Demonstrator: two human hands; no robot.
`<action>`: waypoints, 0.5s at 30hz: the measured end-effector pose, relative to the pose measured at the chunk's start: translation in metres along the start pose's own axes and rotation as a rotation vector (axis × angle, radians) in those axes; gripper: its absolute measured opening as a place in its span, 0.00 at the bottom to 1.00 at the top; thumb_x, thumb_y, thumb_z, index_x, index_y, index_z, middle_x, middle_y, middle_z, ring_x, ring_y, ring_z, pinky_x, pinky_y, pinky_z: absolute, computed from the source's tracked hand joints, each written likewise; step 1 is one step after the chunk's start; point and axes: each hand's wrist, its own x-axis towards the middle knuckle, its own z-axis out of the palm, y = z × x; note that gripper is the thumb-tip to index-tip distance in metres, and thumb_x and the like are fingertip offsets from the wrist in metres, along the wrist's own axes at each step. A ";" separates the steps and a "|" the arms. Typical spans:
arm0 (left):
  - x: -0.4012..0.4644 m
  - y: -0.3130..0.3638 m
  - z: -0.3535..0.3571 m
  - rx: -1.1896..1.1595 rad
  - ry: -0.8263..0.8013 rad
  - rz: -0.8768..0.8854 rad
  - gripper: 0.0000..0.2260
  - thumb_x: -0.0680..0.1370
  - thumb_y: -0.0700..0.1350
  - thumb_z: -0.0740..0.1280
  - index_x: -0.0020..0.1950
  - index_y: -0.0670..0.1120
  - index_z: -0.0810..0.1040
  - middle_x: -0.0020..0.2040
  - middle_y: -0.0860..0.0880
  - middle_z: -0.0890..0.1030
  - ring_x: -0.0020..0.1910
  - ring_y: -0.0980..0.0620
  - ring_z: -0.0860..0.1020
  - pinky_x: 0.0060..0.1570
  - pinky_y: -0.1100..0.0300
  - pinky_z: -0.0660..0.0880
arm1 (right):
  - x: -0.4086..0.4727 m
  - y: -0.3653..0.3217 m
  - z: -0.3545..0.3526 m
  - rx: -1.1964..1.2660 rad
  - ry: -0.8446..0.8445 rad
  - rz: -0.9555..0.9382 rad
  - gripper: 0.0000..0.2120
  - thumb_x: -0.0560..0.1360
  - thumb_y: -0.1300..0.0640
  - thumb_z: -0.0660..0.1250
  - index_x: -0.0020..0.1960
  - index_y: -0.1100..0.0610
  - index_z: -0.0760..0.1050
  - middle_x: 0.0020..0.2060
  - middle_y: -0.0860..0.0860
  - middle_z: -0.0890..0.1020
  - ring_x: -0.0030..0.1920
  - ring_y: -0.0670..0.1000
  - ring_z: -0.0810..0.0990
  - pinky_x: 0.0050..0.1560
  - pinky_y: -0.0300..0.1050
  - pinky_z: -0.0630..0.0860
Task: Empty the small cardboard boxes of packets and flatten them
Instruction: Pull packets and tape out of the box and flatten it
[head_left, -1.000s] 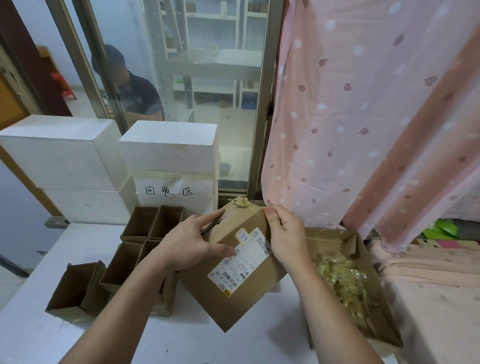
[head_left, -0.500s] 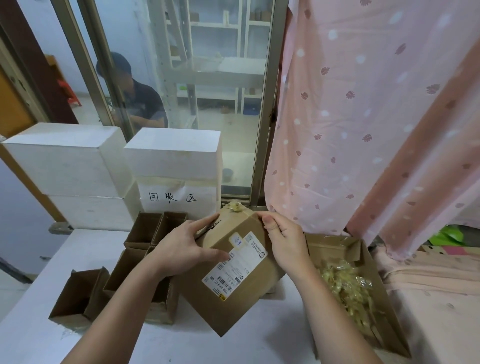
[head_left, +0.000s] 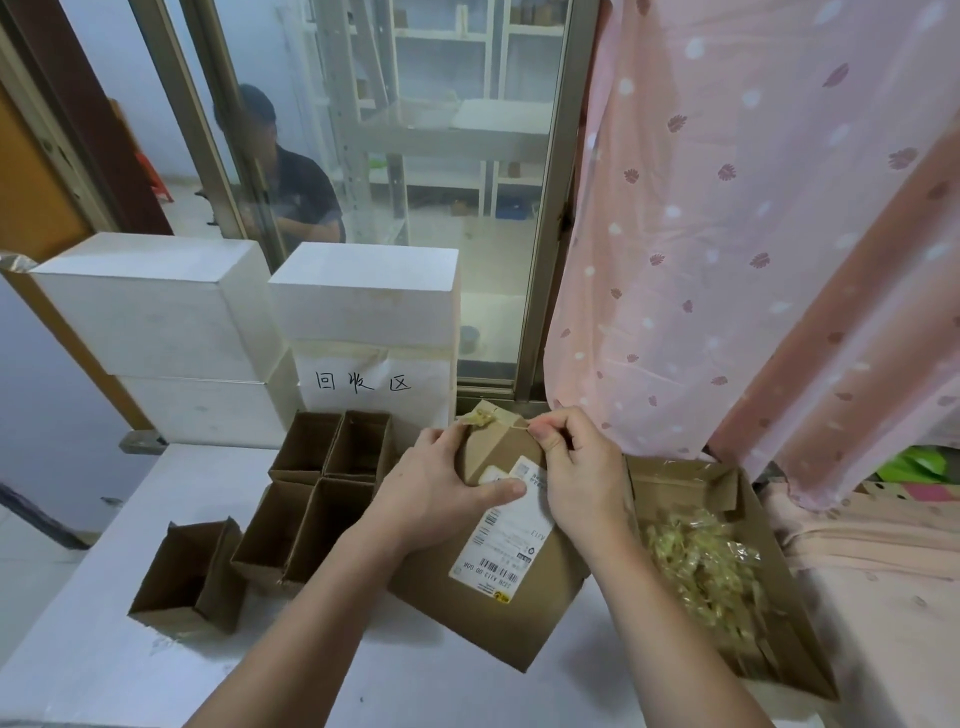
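Sealed cardboard box (head_left: 498, 582): held tilted above the counter (head_left: 104, 675), between both hands, one corner pointing up and away from the person; its white shipping label (head_left: 498, 540) faces the camera.
Long axis: runs from the low near corner up to the far top corner, leaning away from the person.
Tape remnant (head_left: 480, 417): crumpled yellowish tape sits at the top corner, along the seam that closes the box.
Left hand (head_left: 441, 493): its grip is clenched on the box's left face, thumb laid across the label's upper end, fingers wrapped behind; it serves as the steadying hand.
Right hand (head_left: 576, 467): fingertips (head_left: 540, 431) pinch at the top edge just right of the tape remnant, seemingly on a tape end or flap edge; which of the two, I cannot tell.
Deciding relation: the seam lies directly under the right pinch, so the right hand is nearer; a pull would likely go up and back along the top edge.
Open tray box (head_left: 737, 483): just right of the held box, holding a heap of clear packets (head_left: 701, 566).
Emptied small boxes (head_left: 322, 499): standing open on the counter to the left, not yet flattened.
Stage: opening appears barely begun.
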 end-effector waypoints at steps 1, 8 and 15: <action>0.000 0.000 0.000 -0.005 0.002 0.002 0.50 0.67 0.77 0.70 0.83 0.57 0.57 0.72 0.54 0.69 0.67 0.51 0.74 0.64 0.49 0.77 | -0.001 0.002 0.001 -0.030 0.003 -0.021 0.06 0.82 0.59 0.66 0.47 0.53 0.79 0.41 0.38 0.81 0.47 0.36 0.78 0.42 0.26 0.69; -0.001 -0.011 -0.008 0.011 -0.037 0.057 0.54 0.62 0.79 0.71 0.83 0.58 0.60 0.73 0.56 0.70 0.67 0.54 0.73 0.66 0.50 0.76 | -0.006 0.005 0.000 -0.099 0.004 -0.052 0.06 0.83 0.61 0.64 0.48 0.57 0.77 0.40 0.36 0.77 0.45 0.31 0.75 0.45 0.24 0.66; 0.000 -0.012 -0.011 0.093 -0.006 0.064 0.51 0.66 0.77 0.72 0.83 0.57 0.61 0.74 0.55 0.70 0.68 0.52 0.73 0.65 0.51 0.76 | -0.009 -0.001 -0.005 -0.075 -0.073 -0.072 0.05 0.84 0.58 0.63 0.51 0.54 0.76 0.42 0.41 0.80 0.47 0.35 0.76 0.45 0.25 0.67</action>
